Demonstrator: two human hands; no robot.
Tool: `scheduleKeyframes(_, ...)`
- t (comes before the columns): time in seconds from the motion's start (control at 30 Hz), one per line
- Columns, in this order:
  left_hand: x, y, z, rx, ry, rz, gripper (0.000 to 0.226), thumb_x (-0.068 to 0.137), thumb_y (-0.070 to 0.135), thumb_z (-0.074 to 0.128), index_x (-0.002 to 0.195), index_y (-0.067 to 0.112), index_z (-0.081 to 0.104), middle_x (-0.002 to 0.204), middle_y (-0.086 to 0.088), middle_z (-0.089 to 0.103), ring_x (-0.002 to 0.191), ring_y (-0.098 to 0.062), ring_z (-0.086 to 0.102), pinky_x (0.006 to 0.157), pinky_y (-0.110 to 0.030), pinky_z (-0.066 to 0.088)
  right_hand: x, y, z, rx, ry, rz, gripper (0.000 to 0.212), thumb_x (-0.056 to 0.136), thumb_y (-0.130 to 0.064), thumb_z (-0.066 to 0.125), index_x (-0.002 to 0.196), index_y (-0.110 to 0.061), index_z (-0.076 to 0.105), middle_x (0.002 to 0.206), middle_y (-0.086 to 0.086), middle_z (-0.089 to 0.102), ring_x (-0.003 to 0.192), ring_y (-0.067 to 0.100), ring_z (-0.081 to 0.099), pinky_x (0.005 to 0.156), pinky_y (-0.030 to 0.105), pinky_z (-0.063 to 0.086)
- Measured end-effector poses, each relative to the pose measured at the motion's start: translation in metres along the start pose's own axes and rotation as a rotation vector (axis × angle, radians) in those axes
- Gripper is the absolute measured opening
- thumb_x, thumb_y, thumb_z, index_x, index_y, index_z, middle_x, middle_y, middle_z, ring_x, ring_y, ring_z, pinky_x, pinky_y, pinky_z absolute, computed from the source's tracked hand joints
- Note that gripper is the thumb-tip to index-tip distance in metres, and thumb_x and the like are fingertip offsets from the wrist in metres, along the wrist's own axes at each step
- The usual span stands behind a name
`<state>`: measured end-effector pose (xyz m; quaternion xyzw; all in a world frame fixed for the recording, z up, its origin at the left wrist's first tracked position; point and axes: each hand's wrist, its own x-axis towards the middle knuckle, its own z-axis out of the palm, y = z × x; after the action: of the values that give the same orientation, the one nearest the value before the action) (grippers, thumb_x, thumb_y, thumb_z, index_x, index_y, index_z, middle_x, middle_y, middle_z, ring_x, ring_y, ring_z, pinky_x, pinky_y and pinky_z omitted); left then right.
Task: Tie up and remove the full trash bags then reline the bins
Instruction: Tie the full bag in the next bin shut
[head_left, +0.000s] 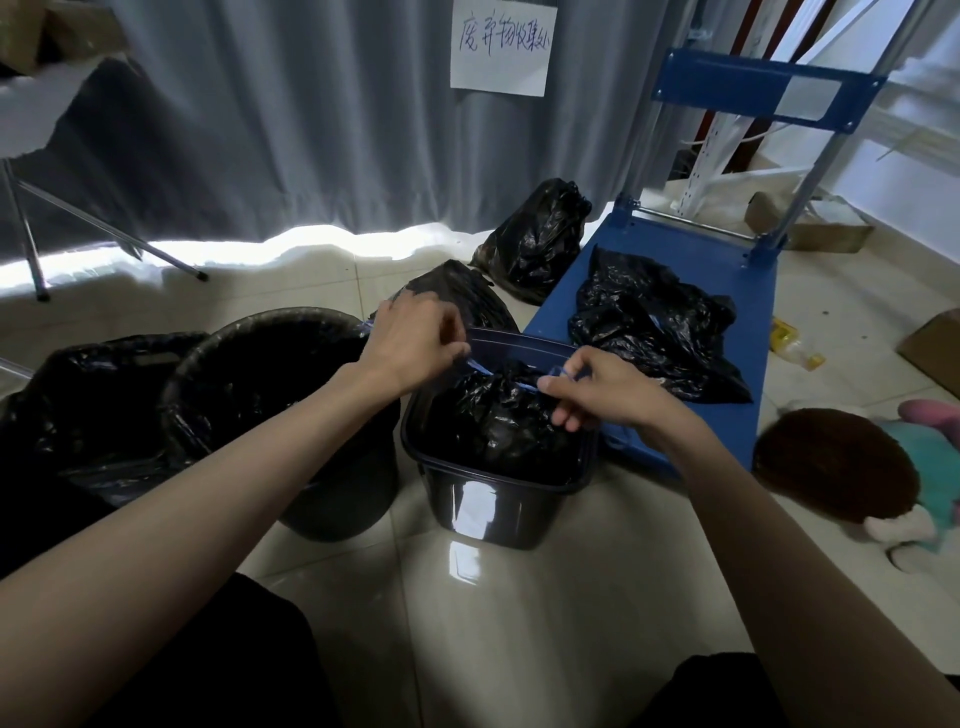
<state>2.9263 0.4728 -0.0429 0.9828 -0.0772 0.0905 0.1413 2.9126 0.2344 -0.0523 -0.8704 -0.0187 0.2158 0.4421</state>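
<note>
We've got the crinkly black plastic trash bag (498, 415) sitting inside the glossy dark rectangular bin (483, 499) on the tiled floor. Our left hand (410, 343) and right hand (597, 389) each have fingers pinched on its thin blue drawstring (480, 366).

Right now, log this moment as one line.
step: tying | left hand: pinching blue drawstring | right hand: pinching drawstring | black bag: inside rectangular bin
</note>
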Motion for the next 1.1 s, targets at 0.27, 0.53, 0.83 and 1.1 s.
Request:
scheduleKeyframes(0.27,-0.016,0.032,0.011,-0.155,-0.160,0.340,0.018,0.077,0.036,0.079,0.086,0.022,0.072,0.087,0.009,0.061,0.078,-0.008,0.058,0.072,-0.030,0.048,0.003,-0.001,0.012,-0.096,0.132,-0.131,0.040,0.076,-0.018,0.084,0.110,-0.018,0.063,0.088,0.005,0.069,0.080,0.017,0.064,0.075,0.036,0.055)
scheduleKeyframes(0.53,-0.025,0.026,0.023,-0.048,-0.307,0.303,0.016,0.087,0.037,0.069,0.091,0.024,0.077,0.092,0.006,0.069,0.088,-0.014,0.063,0.076,-0.033,0.049,0.001,-0.002,0.014,-0.008,0.026,-0.145,0.012,0.083,0.001,0.066,0.088,-0.008,0.072,0.078,0.010,0.075,0.062,0.012,0.060,0.054,0.020,0.047)
scheduleKeyframes(0.83,-0.018,0.013,0.030,-0.224,-0.097,-0.236,0.042,0.090,0.045,0.060,0.060,0.018,0.067,0.056,0.002,0.058,0.067,-0.021,0.060,0.064,-0.029,0.041,0.003,-0.001,0.013,0.315,-0.208,-0.180,0.026,0.088,0.010,0.057,0.096,-0.006,0.077,0.089,0.016,0.076,0.086,0.024,0.074,0.073,0.022,0.058)
scheduleKeyframes(1.1,-0.011,0.018,0.046,-0.307,-0.201,-0.381,0.050,0.080,0.056,0.068,0.057,0.013,0.059,0.063,-0.005,0.063,0.068,-0.021,0.062,0.061,-0.031,0.047,-0.001,0.000,0.014,0.318,-0.235,-0.240,0.012,0.083,0.004,0.071,0.091,-0.005,0.076,0.084,0.013,0.076,0.077,0.016,0.073,0.071,0.018,0.055)
